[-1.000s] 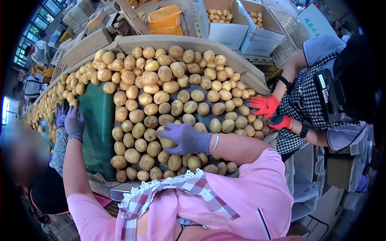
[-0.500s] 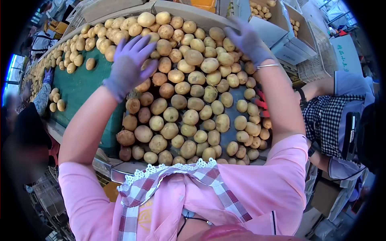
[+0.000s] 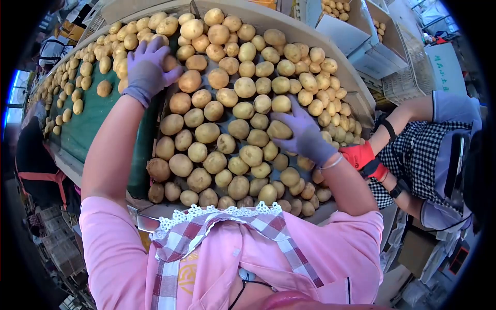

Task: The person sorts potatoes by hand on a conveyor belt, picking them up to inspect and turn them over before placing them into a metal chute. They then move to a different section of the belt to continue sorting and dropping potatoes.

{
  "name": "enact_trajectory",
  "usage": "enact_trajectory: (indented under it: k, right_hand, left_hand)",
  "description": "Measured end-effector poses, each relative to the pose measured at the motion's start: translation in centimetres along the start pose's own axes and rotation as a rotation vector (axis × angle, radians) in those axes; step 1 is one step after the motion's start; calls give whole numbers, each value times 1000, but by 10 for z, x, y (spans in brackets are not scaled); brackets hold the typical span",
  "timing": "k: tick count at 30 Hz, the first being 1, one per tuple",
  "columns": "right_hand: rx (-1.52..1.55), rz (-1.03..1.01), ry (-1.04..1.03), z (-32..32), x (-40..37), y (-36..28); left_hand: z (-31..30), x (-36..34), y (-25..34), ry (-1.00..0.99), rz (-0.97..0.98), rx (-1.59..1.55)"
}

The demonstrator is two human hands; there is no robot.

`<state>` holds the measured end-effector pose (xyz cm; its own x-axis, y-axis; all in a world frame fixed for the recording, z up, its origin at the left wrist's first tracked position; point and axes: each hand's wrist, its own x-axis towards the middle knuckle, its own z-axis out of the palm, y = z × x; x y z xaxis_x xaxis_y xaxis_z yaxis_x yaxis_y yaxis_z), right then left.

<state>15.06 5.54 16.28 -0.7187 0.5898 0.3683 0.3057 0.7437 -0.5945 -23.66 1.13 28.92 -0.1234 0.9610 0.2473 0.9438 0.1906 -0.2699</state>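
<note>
My left hand (image 3: pixel 147 70), in a lilac glove, reaches over the seam between the green belt and the dark sorting surface. Its fingers are spread, and a potato (image 3: pixel 170 63) shows between index finger and thumb. My right hand (image 3: pixel 305 132), gloved alike, curls its fingers and thumb around a potato (image 3: pixel 279 129) among the others. Another potato (image 3: pixel 281 104) lies against its fingertips. Round yellow-brown potatoes (image 3: pixel 207 133) cover most of the dark surface (image 3: pixel 225 120) between and below my hands.
More potatoes lie on the green belt (image 3: pixel 111 116) at left. A wooden rim (image 3: pixel 289 23) curves round the far side. Cartons (image 3: pixel 343 39) holding potatoes and a plastic crate (image 3: pixel 413 77) stand beyond. At right, a co-worker's red-gloved hands (image 3: pixel 364 159) are near my right forearm.
My right hand has come from the far rim back toward me, into the middle potatoes. My left hand has shifted slightly left and away. Potatoes have moved, and the co-worker's red gloves show more fully.
</note>
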Motion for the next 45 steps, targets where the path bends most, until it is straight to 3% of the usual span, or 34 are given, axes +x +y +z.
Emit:
enact_trajectory:
  k: [1, 2, 4, 5, 6, 8, 9, 10, 11, 12, 14, 16, 19, 22, 24, 26, 30, 31, 35, 38, 40, 41, 43, 44, 45]
  right_hand:
    - [-20, 41, -6, -1, -21, 2]
    - [-40, 81, -13, -2, -42, 5]
    - [-175, 107, 26, 1, -69, 3]
    - [-218, 120, 30, 3, -76, -1]
    - [-214, 88, 66, 3, -78, -11]
    - [-208, 12, 125, -6, -71, -38]
    - [-165, -89, 155, -9, -64, -54]
    - [-118, -198, 106, -18, -50, -71]
    - [-167, -346, 96, -25, -36, -81]
    - [-215, -497, 80, -33, -20, -86]
    - [-365, -654, 236, -66, 22, -89]
    - [-574, -514, 578, -103, 78, -47]
    - [-972, 45, 947, -130, 142, 54]
    - [-337, -148, 464, -75, 176, 33]
    - [-262, -179, 123, -4, 200, 32]
    - [-393, -51, 128, 57, 206, 20]
    - [-525, 298, -480, 36, 249, -16]
    - [-572, 300, -521, 32, 245, -13]
    - [-772, 267, -774, 29, 230, -4]
    - [-637, 225, -737, 27, 197, 21]
    - [-470, 242, -569, 16, 162, 21]
    - [-531, 216, -530, 17, 146, 27]
    - [-427, 126, -427, 18, 110, 34]
    - [-351, 103, -343, 18, 93, 31]
    - [-288, 135, -246, 19, 79, 24]
  left_hand:
    - [-2, -12, -8, 8, -9, 141]
    - [15, -27, -30, 116, 13, 7]
    - [54, -52, -96, 147, -51, -227]
    - [14, -70, -83, 5, -176, -27]
    - [37, -90, -127, 87, -191, -139]
    - [29, -137, -172, -60, -423, 66]
    - [59, -162, -249, -286, -552, -81]
    - [21, -172, -224, -475, -689, 97]
    - [22, -195, -236, -461, -820, 197]
    - [38, -222, -263, -301, -844, 209]
    - [44, -244, -286, -45, -704, 102]
    - [13, -232, -224, 228, -390, 85]
    - [-28, -189, -124, 275, -52, -107]
    - [-47, -132, -47, 137, 160, -220]
    - [-34, -86, -10, 133, 321, -216]
    - [-9, -41, 23, 179, 429, -221]
    - [36, 29, 45, 103, 383, 86]
    - [30, 36, 43, 80, 376, 219]
    - [31, 34, 25, -7, 287, 195]
    - [32, 23, -6, 121, 161, 207]
    - [30, 11, -37, 12, -39, 124]
    - [37, -3, -64, -60, -92, 88]
    - [61, -46, -136, -112, -210, 57]
    - [53, -75, -154, -232, -287, 204]
    - [44, -100, -170, -261, -434, 104]
